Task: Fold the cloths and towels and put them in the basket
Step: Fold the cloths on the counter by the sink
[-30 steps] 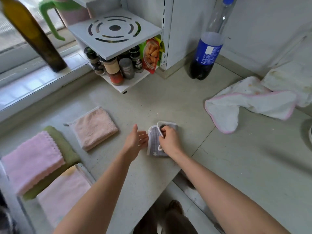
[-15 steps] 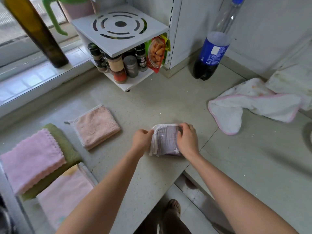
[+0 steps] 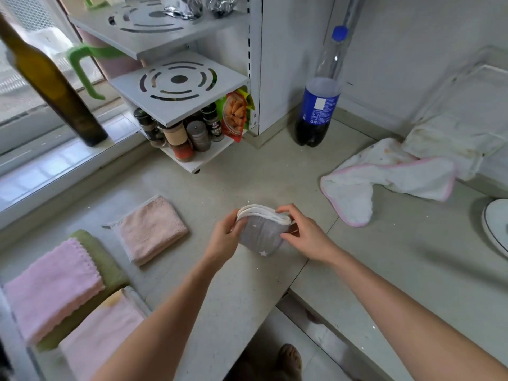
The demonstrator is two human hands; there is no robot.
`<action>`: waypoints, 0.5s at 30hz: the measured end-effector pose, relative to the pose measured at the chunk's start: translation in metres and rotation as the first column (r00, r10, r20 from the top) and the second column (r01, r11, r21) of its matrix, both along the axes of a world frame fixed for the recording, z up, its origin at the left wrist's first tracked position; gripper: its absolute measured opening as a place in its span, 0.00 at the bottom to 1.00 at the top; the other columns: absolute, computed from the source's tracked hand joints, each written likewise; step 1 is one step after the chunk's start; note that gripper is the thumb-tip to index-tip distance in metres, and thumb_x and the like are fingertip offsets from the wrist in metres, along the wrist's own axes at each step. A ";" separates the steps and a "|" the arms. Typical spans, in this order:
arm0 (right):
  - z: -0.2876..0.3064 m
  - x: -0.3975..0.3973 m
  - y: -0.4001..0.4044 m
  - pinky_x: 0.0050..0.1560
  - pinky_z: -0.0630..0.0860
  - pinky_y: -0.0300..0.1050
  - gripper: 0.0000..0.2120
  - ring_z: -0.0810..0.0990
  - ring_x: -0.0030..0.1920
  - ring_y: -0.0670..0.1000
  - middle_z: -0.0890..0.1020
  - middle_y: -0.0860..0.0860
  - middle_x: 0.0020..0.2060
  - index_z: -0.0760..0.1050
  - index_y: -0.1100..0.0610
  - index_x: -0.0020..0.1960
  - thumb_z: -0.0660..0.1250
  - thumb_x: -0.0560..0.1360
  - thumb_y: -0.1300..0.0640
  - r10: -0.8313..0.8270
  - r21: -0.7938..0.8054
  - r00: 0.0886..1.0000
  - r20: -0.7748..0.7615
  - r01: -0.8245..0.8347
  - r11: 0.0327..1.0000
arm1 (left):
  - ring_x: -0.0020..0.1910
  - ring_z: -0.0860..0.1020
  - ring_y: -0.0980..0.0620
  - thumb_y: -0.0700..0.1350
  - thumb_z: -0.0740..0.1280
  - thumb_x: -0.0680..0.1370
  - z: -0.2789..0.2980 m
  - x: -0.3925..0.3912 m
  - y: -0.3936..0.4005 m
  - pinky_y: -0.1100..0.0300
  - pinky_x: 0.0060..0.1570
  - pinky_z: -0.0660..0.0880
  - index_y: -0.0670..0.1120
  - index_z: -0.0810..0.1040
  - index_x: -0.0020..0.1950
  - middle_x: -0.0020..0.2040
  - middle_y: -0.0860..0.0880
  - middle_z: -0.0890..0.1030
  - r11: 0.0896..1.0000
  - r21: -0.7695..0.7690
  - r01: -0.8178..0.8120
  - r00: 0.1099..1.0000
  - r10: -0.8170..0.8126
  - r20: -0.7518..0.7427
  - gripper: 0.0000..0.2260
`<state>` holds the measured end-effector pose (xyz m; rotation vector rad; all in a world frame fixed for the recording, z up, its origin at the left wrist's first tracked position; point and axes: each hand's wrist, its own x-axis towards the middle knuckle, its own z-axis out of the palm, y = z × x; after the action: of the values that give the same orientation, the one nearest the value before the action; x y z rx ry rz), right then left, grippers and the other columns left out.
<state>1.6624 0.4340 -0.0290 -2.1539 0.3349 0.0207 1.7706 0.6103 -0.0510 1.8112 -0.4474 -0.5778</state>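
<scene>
Grey star-print cloth (image 3: 261, 237), folded small with its white layered edges up, sits between my two hands just above the worktop (image 3: 247, 174) near the middle. My left hand (image 3: 224, 240) has its grip closed on the cloth's left edge; my right hand (image 3: 305, 235) pinches the right edge between thumb and fingers. Left of it lies a folded peach cloth (image 3: 151, 229). At the near left, a pink towel (image 3: 52, 287) lies on a green one (image 3: 107, 268), with another pink cloth (image 3: 101, 331) just beside. A white pink-trimmed towel (image 3: 384, 180) lies crumpled at the right. The far rack's (image 3: 178, 89) bottom shelf holds spice jars (image 3: 178, 138) and a snack packet (image 3: 235, 114).
</scene>
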 end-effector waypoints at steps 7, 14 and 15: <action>0.035 0.010 -0.007 0.41 0.70 0.43 0.07 0.75 0.40 0.48 0.77 0.45 0.41 0.74 0.54 0.50 0.69 0.72 0.60 0.147 -0.280 0.984 0.105 -0.113 0.953 | 0.44 0.75 0.68 0.38 0.57 0.82 0.041 0.009 0.001 0.74 0.48 0.70 0.47 0.76 0.56 0.49 0.53 0.79 1.000 0.001 0.023 0.995 -0.023 0.094 0.09; 0.092 0.024 -0.017 0.35 0.67 0.44 0.16 0.70 0.32 0.45 0.71 0.47 0.28 0.66 0.50 0.33 0.65 0.78 0.54 0.019 -0.154 0.982 0.188 0.010 0.988 | 0.36 0.72 0.49 0.46 0.56 0.83 0.078 0.005 0.003 0.57 0.32 0.63 0.45 0.69 0.49 0.40 0.50 0.76 0.974 0.149 -0.173 0.818 0.057 0.573 0.07; 0.102 0.028 -0.017 0.38 0.74 0.45 0.14 0.75 0.35 0.47 0.75 0.49 0.31 0.69 0.52 0.34 0.65 0.78 0.55 -0.027 -0.035 0.980 0.198 0.035 0.999 | 0.37 0.72 0.48 0.45 0.56 0.83 0.086 0.002 0.000 0.57 0.33 0.63 0.45 0.69 0.48 0.40 0.50 0.75 0.970 0.142 -0.199 0.811 0.082 0.580 0.06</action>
<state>1.6901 0.4170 0.0729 -2.1668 0.2553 -0.2176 1.7726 0.6102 0.0351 2.1835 -0.6672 0.0511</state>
